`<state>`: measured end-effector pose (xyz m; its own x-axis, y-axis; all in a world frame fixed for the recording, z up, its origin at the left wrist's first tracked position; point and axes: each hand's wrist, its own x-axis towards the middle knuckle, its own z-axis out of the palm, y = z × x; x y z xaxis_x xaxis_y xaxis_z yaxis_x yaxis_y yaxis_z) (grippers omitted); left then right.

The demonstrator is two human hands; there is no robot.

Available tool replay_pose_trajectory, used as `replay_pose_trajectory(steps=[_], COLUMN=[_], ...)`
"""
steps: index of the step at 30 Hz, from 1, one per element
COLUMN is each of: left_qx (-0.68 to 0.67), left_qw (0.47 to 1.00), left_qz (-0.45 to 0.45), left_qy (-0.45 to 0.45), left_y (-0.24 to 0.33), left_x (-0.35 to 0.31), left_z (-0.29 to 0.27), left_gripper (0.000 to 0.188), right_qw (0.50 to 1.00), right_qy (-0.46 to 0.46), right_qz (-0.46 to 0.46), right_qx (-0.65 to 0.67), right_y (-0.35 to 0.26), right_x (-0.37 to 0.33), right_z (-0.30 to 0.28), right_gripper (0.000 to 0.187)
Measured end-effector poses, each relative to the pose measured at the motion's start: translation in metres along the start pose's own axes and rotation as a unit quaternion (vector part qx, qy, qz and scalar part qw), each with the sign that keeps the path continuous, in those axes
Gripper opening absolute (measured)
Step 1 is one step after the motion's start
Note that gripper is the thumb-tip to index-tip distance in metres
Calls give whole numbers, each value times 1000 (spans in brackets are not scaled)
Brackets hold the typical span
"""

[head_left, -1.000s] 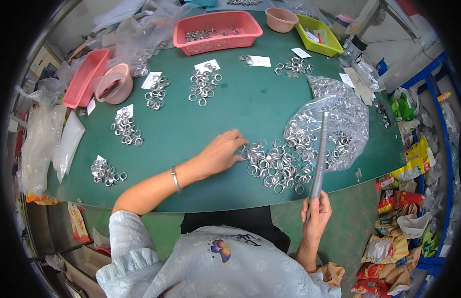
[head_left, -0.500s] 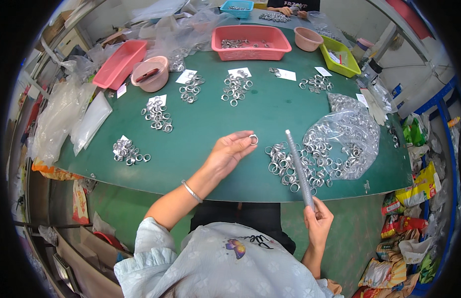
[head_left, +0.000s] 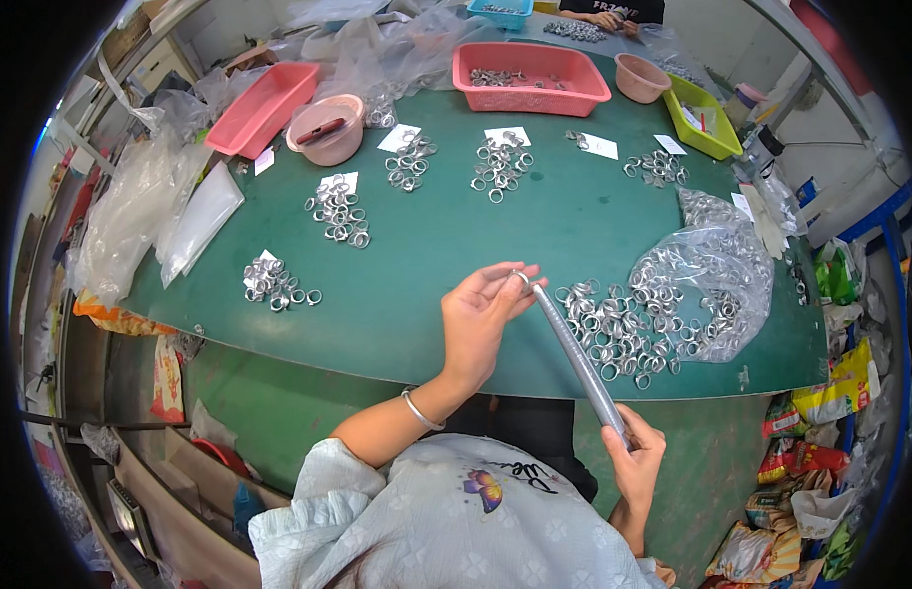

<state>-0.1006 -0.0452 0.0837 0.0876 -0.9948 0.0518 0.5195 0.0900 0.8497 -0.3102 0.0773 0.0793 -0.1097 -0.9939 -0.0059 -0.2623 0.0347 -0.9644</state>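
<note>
Between the thumb and fingers of my left hand (head_left: 481,319) is a silver ring (head_left: 521,279), held above the green table. My right hand (head_left: 636,454) grips the thick lower end of a grey tapered ring mandrel (head_left: 581,363). The mandrel slants up to the left, its thin tip close by the ring; whether the tip is inside the ring I cannot tell. Just right of the mandrel lies a loose heap of silver rings (head_left: 613,329). It runs into a clear plastic bag (head_left: 716,265) full of more rings.
Several small ring piles lie by white paper slips, such as this pile (head_left: 340,211). A pink tray (head_left: 535,98), a pink bowl (head_left: 325,147) holding a dark red object and a lime tray (head_left: 701,137) stand farther back. Plastic bags (head_left: 201,226) cover the left side. Another person's hands (head_left: 613,20) work at the far end.
The mandrel has tilted left, and its tip has come up to the ring. My left hand has turned more upright with the ring. The whole view has shifted slightly.
</note>
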Motion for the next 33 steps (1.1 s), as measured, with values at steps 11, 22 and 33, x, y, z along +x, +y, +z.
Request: replay_pose_trajectory(steps=[11,22,33], left_qx=[10,82,89], left_qw=[997,964,934], left_qz=[-35,-76,-98], left_qy=[-69,-241,-333], left_y=[1,29,9], left_x=[3,0,-10], left_z=[-9,-14,-22], left_gripper=[27,34,32], right_qw=[999,991,981], right_qy=[3,9,8], right_qz=[-19,-73,-141], right_qx=[-44,-111,-132], right_y=[-4,-8,-11], right_x=[1,4,1], right_z=[0,-7,-5], right_gripper=[26,27,35])
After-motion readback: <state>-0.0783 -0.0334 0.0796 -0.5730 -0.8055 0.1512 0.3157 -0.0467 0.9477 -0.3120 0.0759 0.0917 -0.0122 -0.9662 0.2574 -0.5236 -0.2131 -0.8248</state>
